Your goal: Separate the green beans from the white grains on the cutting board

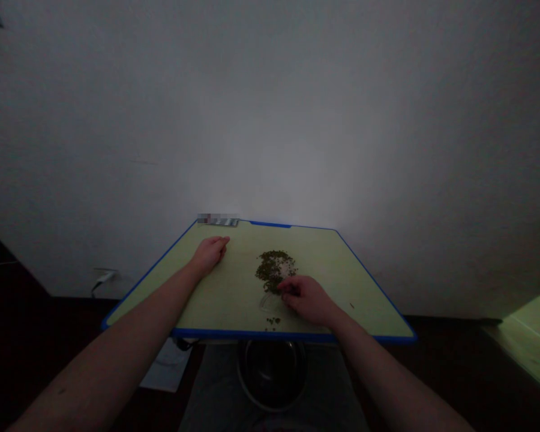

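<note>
A heap of small dark green grains [274, 270], possibly mung beans, lies near the middle of a pale green board with a blue edge [252, 332]. My right hand [306, 300] rests at the heap's lower right, its fingertips touching the grains; I cannot tell whether it holds any. Beneath those fingers is a clear round shape [269, 303], perhaps a small transparent dish, partly hidden. A few stray grains [272, 321] lie near the board's front edge. My left hand [210, 254] lies on the board's left part with its fingers curled, holding nothing.
A flat blister-like strip [220, 221] lies at the board's far edge against a pale wall. Below the front edge are a dark round basin with a white rim [272, 375] and a sheet of paper [167, 366]. A small red speck [351, 305] marks the board.
</note>
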Tool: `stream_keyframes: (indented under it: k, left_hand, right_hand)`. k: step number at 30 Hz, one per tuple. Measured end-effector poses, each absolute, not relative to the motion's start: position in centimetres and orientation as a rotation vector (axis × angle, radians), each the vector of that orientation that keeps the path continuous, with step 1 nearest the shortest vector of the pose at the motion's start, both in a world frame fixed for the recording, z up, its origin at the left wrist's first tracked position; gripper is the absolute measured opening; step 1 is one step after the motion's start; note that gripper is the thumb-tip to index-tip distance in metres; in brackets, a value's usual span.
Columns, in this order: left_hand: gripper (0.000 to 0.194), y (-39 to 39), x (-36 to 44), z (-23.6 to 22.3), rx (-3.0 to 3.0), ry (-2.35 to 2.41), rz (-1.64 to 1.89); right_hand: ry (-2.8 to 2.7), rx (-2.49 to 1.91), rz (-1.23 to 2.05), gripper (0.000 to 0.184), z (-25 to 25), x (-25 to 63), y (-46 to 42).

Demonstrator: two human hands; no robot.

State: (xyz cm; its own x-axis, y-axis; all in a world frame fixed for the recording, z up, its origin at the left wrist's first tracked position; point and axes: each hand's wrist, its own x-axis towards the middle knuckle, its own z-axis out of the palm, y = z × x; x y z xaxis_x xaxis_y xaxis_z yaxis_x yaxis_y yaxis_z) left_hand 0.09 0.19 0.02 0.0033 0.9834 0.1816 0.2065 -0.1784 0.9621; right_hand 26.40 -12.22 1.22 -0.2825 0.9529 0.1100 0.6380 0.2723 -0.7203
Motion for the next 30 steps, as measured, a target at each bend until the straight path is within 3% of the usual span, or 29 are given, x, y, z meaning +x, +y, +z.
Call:
stream_keyframes:
  k: [21,30]
  left_hand:
    - [0.037,-0.1,0.2,0.4,1.473,1.343,1.24]
    - [0.039,0.5,0.0,-0.2,1.501,1.323,1.26]
  right_hand:
    - [-1.837,-1.527,0.989,0.028,0.9,28.5,-16.4]
    - [-2.161,-1.224,0.807,0.025,2.2,22.8,-12.7]
